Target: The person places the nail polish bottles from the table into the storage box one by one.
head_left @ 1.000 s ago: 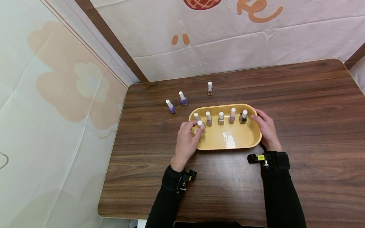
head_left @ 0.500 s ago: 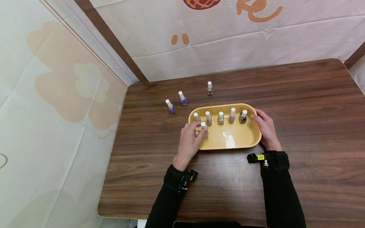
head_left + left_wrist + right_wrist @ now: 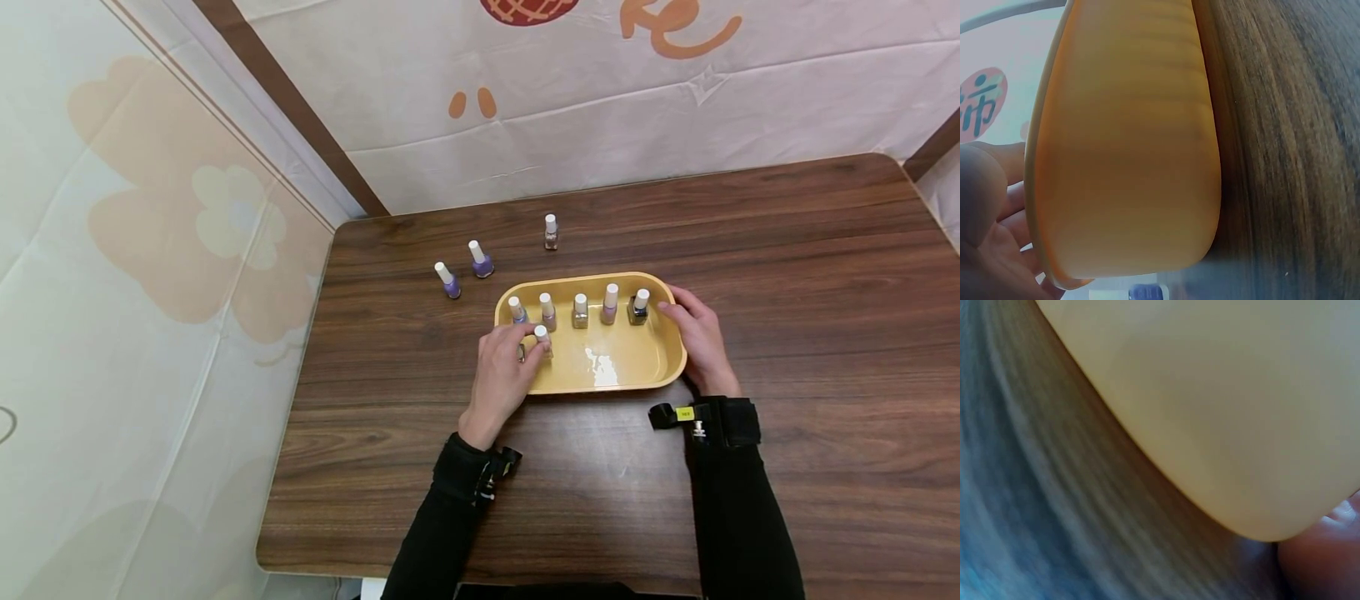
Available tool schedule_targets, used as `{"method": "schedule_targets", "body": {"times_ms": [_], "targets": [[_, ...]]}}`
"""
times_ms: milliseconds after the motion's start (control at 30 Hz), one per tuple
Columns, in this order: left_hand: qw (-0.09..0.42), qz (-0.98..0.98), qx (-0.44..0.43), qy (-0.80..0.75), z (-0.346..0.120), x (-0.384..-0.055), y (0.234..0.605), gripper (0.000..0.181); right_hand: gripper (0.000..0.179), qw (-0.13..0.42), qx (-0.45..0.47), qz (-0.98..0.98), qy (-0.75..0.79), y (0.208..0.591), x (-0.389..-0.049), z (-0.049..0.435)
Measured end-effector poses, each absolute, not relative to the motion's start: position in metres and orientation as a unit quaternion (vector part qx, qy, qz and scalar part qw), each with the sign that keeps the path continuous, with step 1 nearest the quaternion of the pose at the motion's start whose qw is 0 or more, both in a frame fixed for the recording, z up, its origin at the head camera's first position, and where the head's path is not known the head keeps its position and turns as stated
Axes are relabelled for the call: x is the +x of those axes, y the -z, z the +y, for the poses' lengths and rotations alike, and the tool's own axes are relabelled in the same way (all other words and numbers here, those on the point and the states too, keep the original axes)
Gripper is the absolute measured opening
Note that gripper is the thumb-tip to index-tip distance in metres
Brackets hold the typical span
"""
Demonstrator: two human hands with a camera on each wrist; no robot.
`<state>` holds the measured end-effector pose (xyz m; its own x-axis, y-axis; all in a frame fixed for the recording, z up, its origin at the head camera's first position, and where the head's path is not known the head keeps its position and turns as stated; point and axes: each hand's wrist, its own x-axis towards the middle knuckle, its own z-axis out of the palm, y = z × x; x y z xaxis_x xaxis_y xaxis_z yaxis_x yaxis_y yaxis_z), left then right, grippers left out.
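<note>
My left hand (image 3: 497, 375) reaches over the left end of a yellow tray (image 3: 637, 354) and pinches a white-capped nail polish bottle (image 3: 542, 335) between thumb and fingers. Another bottle (image 3: 521, 353) stands just left of it, mostly hidden by that hand. Along the tray's far side several nail polish bottles stand in a row, from a bluish one (image 3: 518, 311) to a dark one (image 3: 638, 308). My right hand (image 3: 699, 337) grips the tray's right end, thumb over the rim. In the left wrist view the tray's outer wall (image 3: 1129, 156) hides the held bottle.
Beyond the tray's left corner, two purple nail polish bottles (image 3: 482, 262) stand on the wooden table (image 3: 810, 333). A pale bottle (image 3: 551, 233) is farther back. A printed cloth (image 3: 637, 108) hangs behind the table's far edge.
My left hand has moved a little to the right inside the tray with the pinched nail polish bottle. The right hand and tray stay in place.
</note>
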<state>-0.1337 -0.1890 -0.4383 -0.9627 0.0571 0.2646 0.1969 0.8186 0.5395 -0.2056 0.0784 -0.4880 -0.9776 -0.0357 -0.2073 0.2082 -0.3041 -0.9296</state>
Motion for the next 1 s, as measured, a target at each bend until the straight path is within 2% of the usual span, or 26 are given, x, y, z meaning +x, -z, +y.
{"method": "schedule_targets", "body": {"times_ms": [1000], "targets": [[0.084,-0.964,-0.121,0.221,-0.1865,-0.1357,0.4412,0.024,0.020,0.080,0.070,0.597,0.795,0.4883,-0.2060,0.0788]]}}
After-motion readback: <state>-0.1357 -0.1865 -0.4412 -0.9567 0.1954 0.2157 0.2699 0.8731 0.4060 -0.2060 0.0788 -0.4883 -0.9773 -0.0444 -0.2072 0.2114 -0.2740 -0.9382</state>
